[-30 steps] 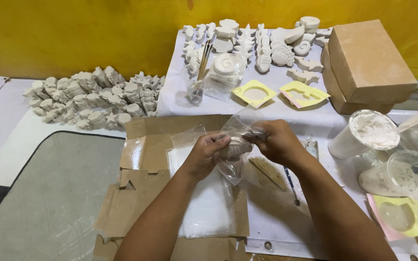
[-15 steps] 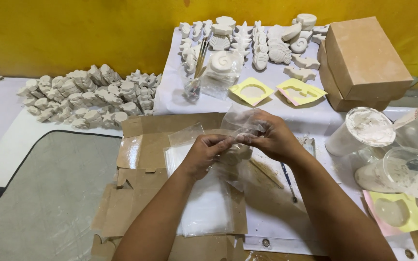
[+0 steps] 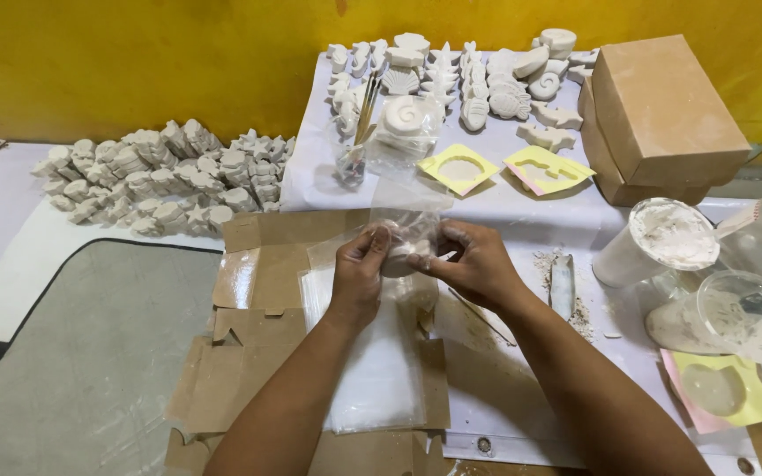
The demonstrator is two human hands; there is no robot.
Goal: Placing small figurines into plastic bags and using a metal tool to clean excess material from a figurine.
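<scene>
Far left of the desk (image 3: 11, 264) there's a grey mat (image 3: 81, 370), and behind it a big heap of white casts (image 3: 165, 181) piled up against the yellow wall (image 3: 134, 62).

Middle is where stuff is going on. Both forearms come up from the bottom edge and meet over a flattened cardboard sheet (image 3: 249, 264) with a stack of clear bags (image 3: 372, 370) lying on it. The left hand (image 3: 359, 273) is curled in, palm facing right, thumb up near the top, fingers wrapped round the left side of a small white cast (image 3: 403, 251) that sits inside a clear bag (image 3: 407, 207). The right hand (image 3: 474, 264) comes in from the other side, knuckles up, fingers bent and pinching the plastic on the right side of the same cast. So both hands are closed down on it, with the cast held just above the cardboard, between the two hands. The loose top of the bag sticks up behind the fingers.

Behind the hands: a cup of sticks (image 3: 359, 132), rows of shell and fish casts (image 3: 487, 88) and two yellow moulds (image 3: 504, 167).

Right side: a brown box (image 3: 663, 115), a white tub (image 3: 654, 238) of plaster, a clear cup (image 3: 738, 313) lying tipped over, and another yellow mould (image 3: 720, 388) near the corner. A small scraper (image 3: 563, 284) lies in some crumbs just right of the right wrist.
</scene>
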